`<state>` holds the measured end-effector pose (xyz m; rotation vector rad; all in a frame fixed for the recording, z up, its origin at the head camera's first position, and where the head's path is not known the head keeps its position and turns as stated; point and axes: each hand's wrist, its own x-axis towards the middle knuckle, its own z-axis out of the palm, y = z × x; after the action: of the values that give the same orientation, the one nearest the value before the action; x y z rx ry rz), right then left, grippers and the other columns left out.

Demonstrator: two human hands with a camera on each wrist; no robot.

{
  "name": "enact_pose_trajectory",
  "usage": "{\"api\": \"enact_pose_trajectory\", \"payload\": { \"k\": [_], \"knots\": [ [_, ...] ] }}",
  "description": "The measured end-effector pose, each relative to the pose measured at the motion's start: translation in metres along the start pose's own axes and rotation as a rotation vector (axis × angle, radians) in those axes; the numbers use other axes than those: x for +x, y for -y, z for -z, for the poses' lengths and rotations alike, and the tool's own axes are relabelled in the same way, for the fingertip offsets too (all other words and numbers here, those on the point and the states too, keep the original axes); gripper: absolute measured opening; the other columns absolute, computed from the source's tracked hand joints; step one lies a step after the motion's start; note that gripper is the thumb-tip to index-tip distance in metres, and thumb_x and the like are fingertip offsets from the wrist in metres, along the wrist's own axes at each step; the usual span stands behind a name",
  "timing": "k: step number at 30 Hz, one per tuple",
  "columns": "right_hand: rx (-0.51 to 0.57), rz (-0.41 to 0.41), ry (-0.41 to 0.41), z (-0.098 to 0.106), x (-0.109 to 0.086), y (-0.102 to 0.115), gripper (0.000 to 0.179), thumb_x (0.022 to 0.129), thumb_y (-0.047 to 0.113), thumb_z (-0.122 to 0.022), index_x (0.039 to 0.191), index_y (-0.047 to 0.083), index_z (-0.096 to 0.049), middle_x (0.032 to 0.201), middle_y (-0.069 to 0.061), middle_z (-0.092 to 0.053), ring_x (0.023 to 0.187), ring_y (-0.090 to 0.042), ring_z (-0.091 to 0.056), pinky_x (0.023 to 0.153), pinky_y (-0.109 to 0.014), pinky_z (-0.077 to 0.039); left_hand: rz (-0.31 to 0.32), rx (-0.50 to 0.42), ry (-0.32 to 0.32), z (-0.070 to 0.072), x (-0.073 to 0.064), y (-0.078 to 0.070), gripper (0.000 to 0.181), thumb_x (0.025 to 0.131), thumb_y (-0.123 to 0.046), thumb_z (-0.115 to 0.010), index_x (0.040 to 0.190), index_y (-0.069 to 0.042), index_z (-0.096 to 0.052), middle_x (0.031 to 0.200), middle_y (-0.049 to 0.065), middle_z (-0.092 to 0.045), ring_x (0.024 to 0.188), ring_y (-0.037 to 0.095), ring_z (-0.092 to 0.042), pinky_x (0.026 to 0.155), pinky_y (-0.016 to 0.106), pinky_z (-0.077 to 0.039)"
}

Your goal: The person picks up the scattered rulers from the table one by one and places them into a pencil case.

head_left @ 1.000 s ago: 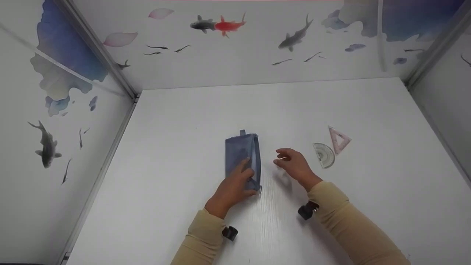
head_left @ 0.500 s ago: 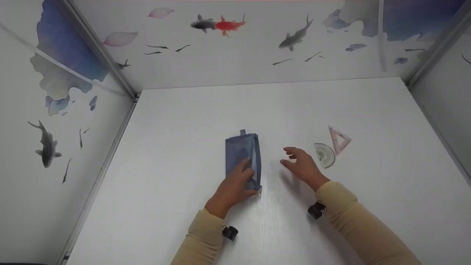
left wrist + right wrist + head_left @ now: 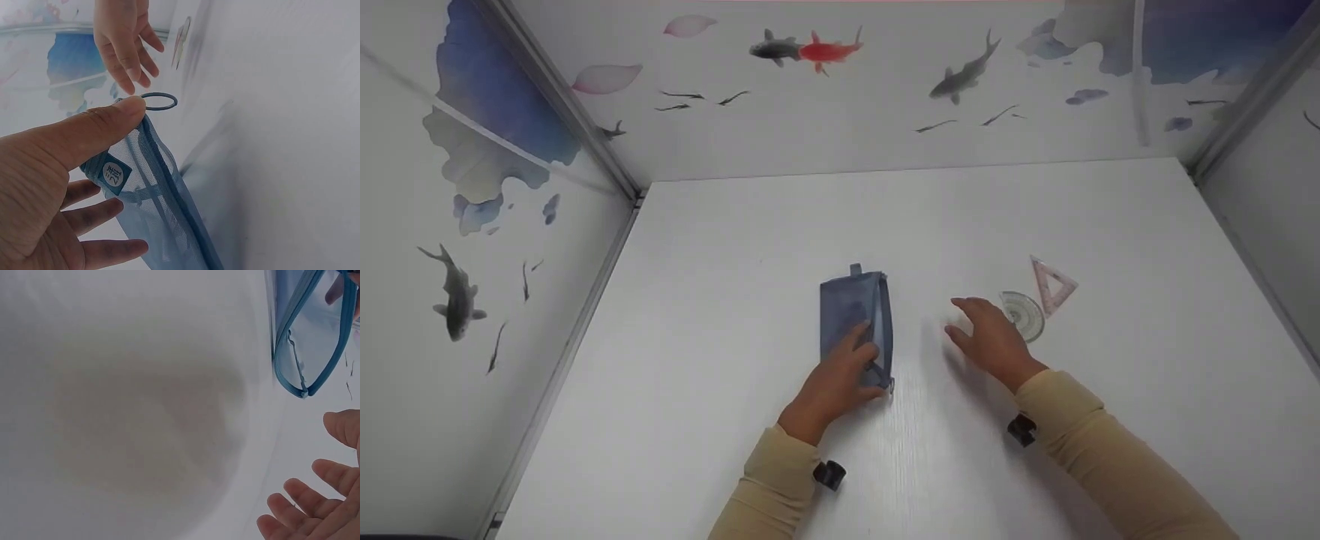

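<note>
A blue mesh zip pouch point(image 3: 838, 307) lies lengthwise on the white table, its zipped side gaping toward the right. My left hand point(image 3: 829, 382) holds it at the near end; in the left wrist view the thumb point(image 3: 107, 126) presses the corner beside the zipper's pull ring point(image 3: 159, 109), with the other fingers along the mesh. To the right of the pouch, my right hand point(image 3: 994, 341) is held with relaxed, spread fingers and nothing in them. It partly covers a clear protractor point(image 3: 1031, 321) in the head view. In the right wrist view the pouch's opening point(image 3: 287, 332) shows beyond the fingers point(image 3: 304, 498).
A pinkish set square point(image 3: 1041, 289) lies just past the protractor, on the right of the table point(image 3: 720, 247). White panels with painted fish point(image 3: 829, 52) close off the back and both sides. Each wrist carries a small black camera point(image 3: 829, 475).
My right hand has drifted rightward, away from the pouch and toward the protractor, its fingers spreading a little. The left hand and the pouch stay where they were.
</note>
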<state>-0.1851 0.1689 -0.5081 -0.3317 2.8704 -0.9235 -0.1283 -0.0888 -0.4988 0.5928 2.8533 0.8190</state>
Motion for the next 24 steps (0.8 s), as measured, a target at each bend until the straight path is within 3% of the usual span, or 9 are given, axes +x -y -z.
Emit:
{"api": "enact_pose_trajectory", "payload": {
  "k": [11,17,24],
  "knots": [
    [-0.124,0.071,-0.053,0.005,-0.005,-0.016,0.053,0.092,0.02,-0.065,0.137,-0.003,-0.047,0.137,-0.03,-0.046,0.128,-0.045,-0.043,0.103,-0.055,-0.036,0.0,-0.018,0.003,0.0,-0.001,0.0,0.041,0.078,-0.024,-0.082,0.107,-0.014,-0.055,0.155,0.01,-0.03,0.127,0.026,-0.048,0.084,0.034,-0.05],
    [-0.199,0.05,-0.051,0.009,-0.006,-0.026,0.056,0.091,0.022,-0.066,0.138,-0.001,-0.046,0.139,-0.029,-0.044,0.129,-0.045,-0.041,0.103,-0.057,-0.035,0.001,-0.009,0.009,0.0,-0.001,0.001,0.041,0.078,-0.024,-0.081,0.108,-0.014,-0.055,0.155,0.01,-0.03,0.129,0.026,-0.047,0.087,0.036,-0.049],
    [-0.246,0.083,-0.087,0.013,-0.007,-0.036,0.058,0.09,0.02,-0.067,0.138,-0.003,-0.046,0.136,-0.03,-0.046,0.127,-0.045,-0.043,0.102,-0.056,-0.037,-0.003,-0.002,0.008,0.0,0.0,0.001,0.041,0.078,-0.024,-0.081,0.108,-0.015,-0.055,0.155,0.01,-0.03,0.131,0.027,-0.045,0.089,0.036,-0.049]
  ]
}}
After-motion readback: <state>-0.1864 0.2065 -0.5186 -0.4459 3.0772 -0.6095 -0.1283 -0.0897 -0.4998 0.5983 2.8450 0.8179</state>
